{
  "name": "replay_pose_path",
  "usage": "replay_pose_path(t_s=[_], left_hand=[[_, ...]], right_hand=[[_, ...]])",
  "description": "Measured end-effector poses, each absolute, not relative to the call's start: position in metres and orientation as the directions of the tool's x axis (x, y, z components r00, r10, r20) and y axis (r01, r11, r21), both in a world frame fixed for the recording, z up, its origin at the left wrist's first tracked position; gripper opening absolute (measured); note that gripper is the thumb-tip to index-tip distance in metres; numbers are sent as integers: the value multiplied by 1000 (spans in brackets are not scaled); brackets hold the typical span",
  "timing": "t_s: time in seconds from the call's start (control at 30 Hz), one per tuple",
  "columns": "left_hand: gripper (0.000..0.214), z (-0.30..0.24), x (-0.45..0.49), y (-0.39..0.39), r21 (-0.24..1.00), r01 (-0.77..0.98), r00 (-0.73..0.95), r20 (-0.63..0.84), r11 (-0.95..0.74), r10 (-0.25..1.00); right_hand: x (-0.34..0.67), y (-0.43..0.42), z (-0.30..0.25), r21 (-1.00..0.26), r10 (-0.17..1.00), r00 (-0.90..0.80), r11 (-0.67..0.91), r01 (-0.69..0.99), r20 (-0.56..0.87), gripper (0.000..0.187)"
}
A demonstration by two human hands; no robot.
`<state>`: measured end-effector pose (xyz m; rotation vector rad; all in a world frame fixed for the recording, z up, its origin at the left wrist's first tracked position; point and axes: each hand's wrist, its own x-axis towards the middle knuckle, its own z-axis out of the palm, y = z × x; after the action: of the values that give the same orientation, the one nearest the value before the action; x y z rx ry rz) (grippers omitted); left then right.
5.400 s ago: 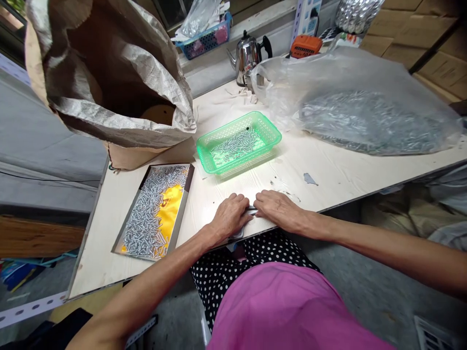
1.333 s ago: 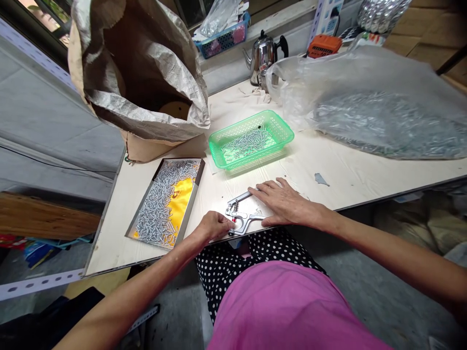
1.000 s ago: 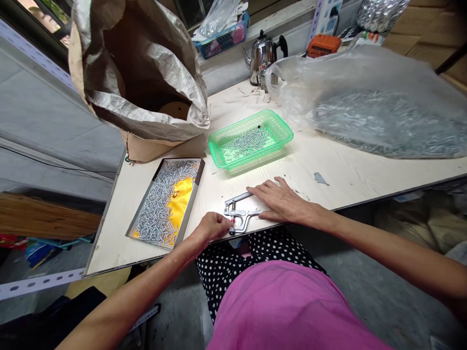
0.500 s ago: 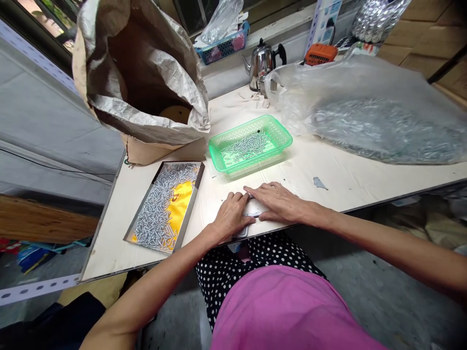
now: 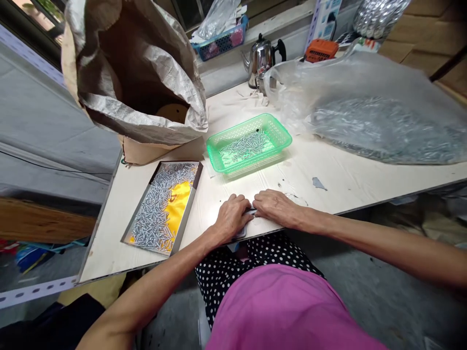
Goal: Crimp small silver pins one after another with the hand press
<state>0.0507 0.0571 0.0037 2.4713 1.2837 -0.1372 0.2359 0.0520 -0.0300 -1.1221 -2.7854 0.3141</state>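
Close together at the table's front edge, my left hand (image 5: 233, 214) and my right hand (image 5: 275, 206) both have curled fingers. Between them they pinch a small flat, clear-looking thing (image 5: 251, 211) with a dark line along it. Most of it is hidden under the fingers, so its kind cannot be made out. Beyond the hands is a green plastic basket (image 5: 221, 163) with small silvery metal pins (image 5: 248, 145) lying in it. Left of my left hand lies a shallow tray (image 5: 188, 211), holding many similar metal pins (image 5: 153, 214) over a yellow sheet (image 5: 178, 204).
A tall open paper sack (image 5: 160, 136) stands at the back left. A large clear plastic bag (image 5: 365, 82) of metal pieces covers the right side. Behind are a steel kettle (image 5: 260, 61), an orange box (image 5: 321, 50) and a blue basket (image 5: 222, 43). A grey scrap (image 5: 319, 183) lies on the table (image 5: 302, 165).
My right hand has drawn its outstretched fingers back off my left hand and curled them at the small flat thing. More of that thing is now covered. The view has shifted slightly.
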Motion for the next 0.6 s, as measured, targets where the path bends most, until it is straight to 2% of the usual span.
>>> replay_pose_path(t_s=[0.1, 0.17, 0.23, 0.27, 0.33, 0.43, 0.6], left_hand=[[27, 8, 51, 57, 231, 827, 559, -236, -513, 795], [41, 8, 51, 50, 214, 845, 529, -208, -490, 823], [47, 5, 52, 35, 212, 846, 523, -146, -489, 840], [47, 1, 52, 25, 221, 834, 535, -104, -505, 838], [47, -8, 55, 3, 251, 792, 579, -20, -557, 815], [54, -21, 61, -23, 324, 726, 631, 37, -606, 775], [57, -28, 64, -32, 420, 696, 633, 25, -583, 774]], right_hand=[[238, 54, -22, -200, 731, -680, 676, 710, 54, 24], [244, 59, -16, -187, 740, -671, 666, 722, 45, 42], [252, 66, -12, -198, 725, -688, 673, 712, -11, 55], [255, 69, -10, -213, 713, -700, 678, 704, -40, 54], [260, 74, -10, -245, 712, -700, 669, 702, -63, 38], [257, 80, -14, -232, 759, -651, 629, 742, -24, 20], [238, 97, -13, -184, 824, -567, 559, 809, 12, 15]])
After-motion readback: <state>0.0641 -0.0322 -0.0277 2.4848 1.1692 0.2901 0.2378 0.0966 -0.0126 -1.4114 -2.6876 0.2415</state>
